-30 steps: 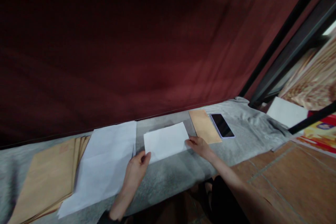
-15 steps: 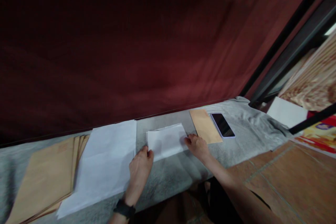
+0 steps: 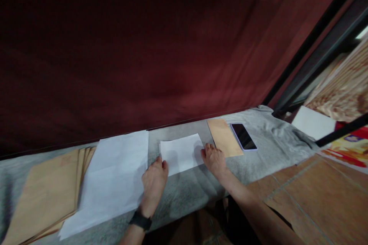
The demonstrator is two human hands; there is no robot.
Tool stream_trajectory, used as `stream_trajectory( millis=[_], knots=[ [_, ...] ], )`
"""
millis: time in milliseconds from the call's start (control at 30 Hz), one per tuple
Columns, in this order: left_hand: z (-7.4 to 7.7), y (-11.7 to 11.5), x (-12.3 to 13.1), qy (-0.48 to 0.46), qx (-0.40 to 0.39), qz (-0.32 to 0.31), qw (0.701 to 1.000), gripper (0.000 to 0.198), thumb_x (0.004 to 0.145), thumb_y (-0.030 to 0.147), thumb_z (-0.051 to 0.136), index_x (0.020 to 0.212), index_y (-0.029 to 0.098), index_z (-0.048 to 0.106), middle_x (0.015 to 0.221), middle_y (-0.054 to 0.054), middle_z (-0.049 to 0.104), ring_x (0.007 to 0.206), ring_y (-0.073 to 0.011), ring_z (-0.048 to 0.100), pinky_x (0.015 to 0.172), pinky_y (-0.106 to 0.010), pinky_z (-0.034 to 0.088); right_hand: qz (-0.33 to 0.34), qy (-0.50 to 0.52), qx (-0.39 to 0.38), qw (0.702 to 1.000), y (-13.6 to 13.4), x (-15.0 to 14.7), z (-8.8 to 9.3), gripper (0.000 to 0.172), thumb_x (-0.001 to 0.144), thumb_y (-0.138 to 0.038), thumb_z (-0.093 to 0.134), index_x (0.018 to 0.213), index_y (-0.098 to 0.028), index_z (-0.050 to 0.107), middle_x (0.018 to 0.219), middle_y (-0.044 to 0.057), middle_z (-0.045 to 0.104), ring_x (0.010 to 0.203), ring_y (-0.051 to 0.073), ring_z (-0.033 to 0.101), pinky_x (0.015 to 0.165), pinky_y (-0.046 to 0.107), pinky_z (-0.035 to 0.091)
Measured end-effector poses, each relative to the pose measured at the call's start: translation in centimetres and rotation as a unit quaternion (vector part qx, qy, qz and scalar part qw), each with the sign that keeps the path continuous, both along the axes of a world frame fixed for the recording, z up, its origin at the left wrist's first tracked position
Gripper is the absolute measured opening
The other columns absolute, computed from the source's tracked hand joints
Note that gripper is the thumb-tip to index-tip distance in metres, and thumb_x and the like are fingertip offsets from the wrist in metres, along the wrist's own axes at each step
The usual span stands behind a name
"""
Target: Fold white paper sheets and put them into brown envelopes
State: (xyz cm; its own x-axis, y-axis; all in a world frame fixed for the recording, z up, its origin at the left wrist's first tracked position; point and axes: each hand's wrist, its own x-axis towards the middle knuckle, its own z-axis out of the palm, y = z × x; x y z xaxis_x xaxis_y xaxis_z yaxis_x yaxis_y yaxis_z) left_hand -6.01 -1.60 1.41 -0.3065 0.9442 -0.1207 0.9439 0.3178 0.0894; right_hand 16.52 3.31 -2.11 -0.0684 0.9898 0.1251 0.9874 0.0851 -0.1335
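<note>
A small folded white sheet (image 3: 181,152) lies flat on the grey cloth (image 3: 186,191) in the middle. My left hand (image 3: 153,182) rests at its near left corner, fingers curled onto the edge. My right hand (image 3: 214,159) presses on its right edge with fingers laid flat. A black watch sits on my left wrist. Neither hand lifts the sheet.
A stack of white paper (image 3: 115,176) lies to the left, over a pile of brown envelopes (image 3: 43,195). To the right lie a single brown envelope (image 3: 224,137) and a dark phone (image 3: 243,136). A dark red curtain (image 3: 143,46) hangs behind. Tiled floor is at the right.
The white sheet went from wider and unfolded to folded smaller and pressed flat. Both hands moved slightly inward along its edges.
</note>
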Motion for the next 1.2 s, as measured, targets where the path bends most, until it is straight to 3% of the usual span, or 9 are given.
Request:
stream_trajectory(
  millis=[100, 200, 400, 567, 733, 833, 967, 1033, 1200],
  knots=[
    [-0.1, 0.1, 0.0, 0.006, 0.004, -0.003, 1.000, 0.037, 0.102, 0.029, 0.037, 0.119, 0.013, 0.066, 0.092, -0.016, 0.077, 0.090, -0.0277, 0.075, 0.073, -0.033, 0.050, 0.018, 0.012, 0.039, 0.999, -0.1, -0.3, 0.4, 0.029, 0.102, -0.024, 0.042, 0.121, -0.016, 0.062, 0.110, 0.017, 0.070, 0.103, 0.030, 0.064, 0.092, 0.044, 0.048],
    [0.2, 0.2, 0.0, 0.006, -0.001, -0.003, 1.000, 0.036, 0.102, 0.028, 0.039, 0.120, 0.013, 0.066, 0.092, -0.015, 0.077, 0.091, -0.0269, 0.075, 0.074, -0.032, 0.050, 0.069, 0.043, 0.073, 0.994, -0.4, -1.3, 0.6, 0.034, 0.101, -0.025, 0.044, 0.131, -0.016, 0.059, 0.128, 0.018, 0.064, 0.116, 0.031, 0.059, 0.100, 0.046, 0.046],
    [0.5, 0.3, 0.0, 0.002, -0.014, -0.005, 1.000, 0.035, 0.102, 0.031, 0.039, 0.121, 0.015, 0.065, 0.094, -0.013, 0.077, 0.092, -0.0258, 0.074, 0.074, -0.031, 0.049, 0.214, 0.089, 0.065, 0.971, -1.2, -4.2, -1.6, 0.050, 0.104, -0.035, 0.045, 0.150, -0.017, 0.047, 0.161, 0.013, 0.040, 0.148, 0.029, 0.036, 0.119, 0.047, 0.033],
    [0.1, 0.2, -0.3, -0.009, -0.008, -0.011, 1.000, 0.037, 0.104, 0.029, 0.036, 0.123, 0.012, 0.061, 0.099, -0.015, 0.076, 0.093, -0.0262, 0.074, 0.075, -0.032, 0.049, 0.211, 0.069, 0.060, 0.973, -1.8, -4.7, -3.5, 0.051, 0.106, -0.041, 0.043, 0.153, -0.022, 0.045, 0.163, 0.011, 0.036, 0.149, 0.029, 0.036, 0.122, 0.050, 0.027],
    [-0.4, -0.3, -0.1, 0.010, 0.058, -0.023, 0.998, 0.040, 0.102, 0.024, 0.035, 0.130, 0.005, 0.056, 0.103, -0.019, 0.074, 0.097, -0.0296, 0.072, 0.084, -0.038, 0.051, 0.203, 0.062, 0.066, 0.975, -2.0, -4.7, -3.9, 0.052, 0.106, -0.039, 0.044, 0.155, -0.022, 0.043, 0.164, 0.011, 0.034, 0.150, 0.029, 0.033, 0.122, 0.050, 0.026],
    [-1.4, -0.3, 1.1, 0.009, 0.150, -0.101, 0.984, 0.040, 0.101, 0.023, 0.036, 0.130, 0.008, 0.060, 0.123, -0.022, 0.068, 0.119, -0.0323, 0.064, 0.105, -0.046, 0.043, 0.205, 0.053, 0.061, 0.975, -2.1, -4.8, -3.7, 0.052, 0.106, -0.038, 0.043, 0.155, -0.022, 0.041, 0.164, 0.011, 0.033, 0.151, 0.029, 0.033, 0.123, 0.050, 0.025],
    [-3.6, 0.4, 3.3, -0.032, 0.196, -0.218, 0.955, 0.050, 0.103, 0.028, 0.034, 0.148, 0.010, 0.047, 0.160, -0.017, 0.041, 0.151, -0.0310, 0.033, 0.123, -0.050, 0.027, 0.212, 0.027, 0.049, 0.976, -2.1, -4.8, -3.5, 0.052, 0.105, -0.031, 0.042, 0.156, -0.020, 0.040, 0.164, 0.012, 0.032, 0.150, 0.030, 0.033, 0.123, 0.050, 0.025],
    [-4.7, 0.8, 4.1, -0.029, 0.185, -0.216, 0.958, 0.053, 0.104, 0.031, 0.032, 0.151, 0.010, 0.044, 0.164, -0.015, 0.035, 0.154, -0.0300, 0.026, 0.124, -0.050, 0.025, 0.214, 0.016, 0.045, 0.976, -2.0, -4.7, -3.5, 0.053, 0.105, -0.027, 0.041, 0.157, -0.019, 0.039, 0.164, 0.012, 0.032, 0.150, 0.030, 0.034, 0.123, 0.050, 0.025],
    [-6.0, 1.1, 4.7, 0.007, 0.152, -0.165, 0.974, 0.058, 0.105, 0.040, 0.029, 0.153, 0.010, 0.042, 0.163, -0.016, 0.034, 0.154, -0.0298, 0.026, 0.125, -0.049, 0.025, 0.218, 0.014, 0.056, 0.974, -1.7, -4.2, -3.7, 0.052, 0.105, -0.023, 0.037, 0.157, -0.024, 0.038, 0.163, 0.008, 0.035, 0.149, 0.024, 0.036, 0.123, 0.045, 0.026]
  ],
)
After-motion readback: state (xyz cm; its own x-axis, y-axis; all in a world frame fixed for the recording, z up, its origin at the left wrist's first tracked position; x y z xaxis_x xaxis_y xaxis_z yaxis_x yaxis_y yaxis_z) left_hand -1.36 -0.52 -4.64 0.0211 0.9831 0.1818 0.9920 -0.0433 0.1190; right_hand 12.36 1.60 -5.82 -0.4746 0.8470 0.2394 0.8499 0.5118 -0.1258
